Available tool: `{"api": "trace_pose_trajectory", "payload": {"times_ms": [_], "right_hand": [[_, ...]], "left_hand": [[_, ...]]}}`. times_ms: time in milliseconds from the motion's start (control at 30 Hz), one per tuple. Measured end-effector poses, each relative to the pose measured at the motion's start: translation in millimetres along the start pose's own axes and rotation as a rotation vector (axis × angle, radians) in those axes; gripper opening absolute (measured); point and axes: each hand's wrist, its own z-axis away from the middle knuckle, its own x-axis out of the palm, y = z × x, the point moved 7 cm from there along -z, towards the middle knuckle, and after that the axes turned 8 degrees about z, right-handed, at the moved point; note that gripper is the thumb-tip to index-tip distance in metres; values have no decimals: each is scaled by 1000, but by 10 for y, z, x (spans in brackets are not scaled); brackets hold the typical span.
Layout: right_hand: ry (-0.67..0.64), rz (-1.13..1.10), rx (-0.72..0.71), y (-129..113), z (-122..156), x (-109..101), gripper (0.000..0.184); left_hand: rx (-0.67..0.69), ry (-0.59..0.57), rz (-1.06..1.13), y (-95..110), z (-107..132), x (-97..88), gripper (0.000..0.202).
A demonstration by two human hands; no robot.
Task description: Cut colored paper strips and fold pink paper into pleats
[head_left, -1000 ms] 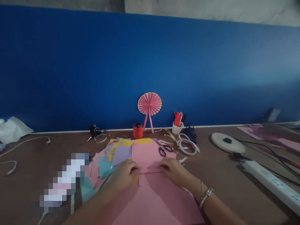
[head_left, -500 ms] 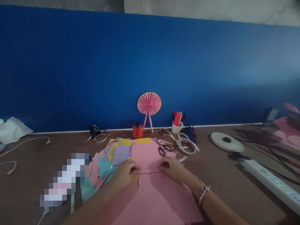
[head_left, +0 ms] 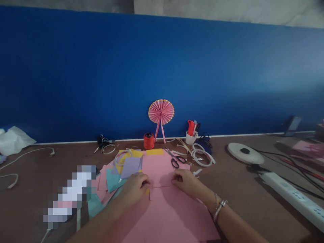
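I take the pink sheet (head_left: 158,168) as ref. It lies approx. flat, near edge btwn both hands. L hand (head_left: 136,185) is at its near L corner, R hand (head_left: 186,180) at its near R side; a crosswise crease (head_left: 162,186) shows btwn them. Grip: on each hand, thumb & fingertips drawn together, clamped on the sheet's near edge as best I can judge; exact thumb positions hidden.

Step in hand (my read): working a narrow fold along that crease. Next move calls for, I'd say, both pinches level & even pressure, else the fold skews.

Surroundings, rel. to sheet: larger pink paper (head_left: 174,216) on near side, layering unclear. Purple paper (head_left: 131,167) just L; yellow strip (head_left: 155,152) at far edge; red spool (head_left: 149,141) & pleated fan (head_left: 161,112) beyond; power strip (head_left: 293,195) well to R. In the way: scissors (head_left: 176,157) at far R part, poss. dragged if the paper shifts.
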Motion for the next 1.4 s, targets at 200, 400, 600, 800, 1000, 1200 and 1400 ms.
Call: {"api": "trace_pose_trajectory", "payload": {"times_ms": [200,400,600,800,1000,1200,1400], "right_hand": [[66,187,-132,-167,64,-58,15],[-14,504,-333,-451,154,75,29],[-27,524,-408,-482,140,106,28],[-37,565,-404,-459,197,-32,24],[-53,587,-379,-446,215,-59,16],[22,575,-369,-439,164,-31,14],[180,121,-264,-310,121,-196,18]], "left_hand": [[156,-22,-171,166,64,22,26],[401,-83,-452,315,121,194,24],[453,-80,-491,339,115,195,22],[401,-84,-411,256,83,10,22],[308,42,-209,1,-23,-148,19],[240,485,51,-89,66,-439,35],[266,264,140,6,103,-244,27]]}}
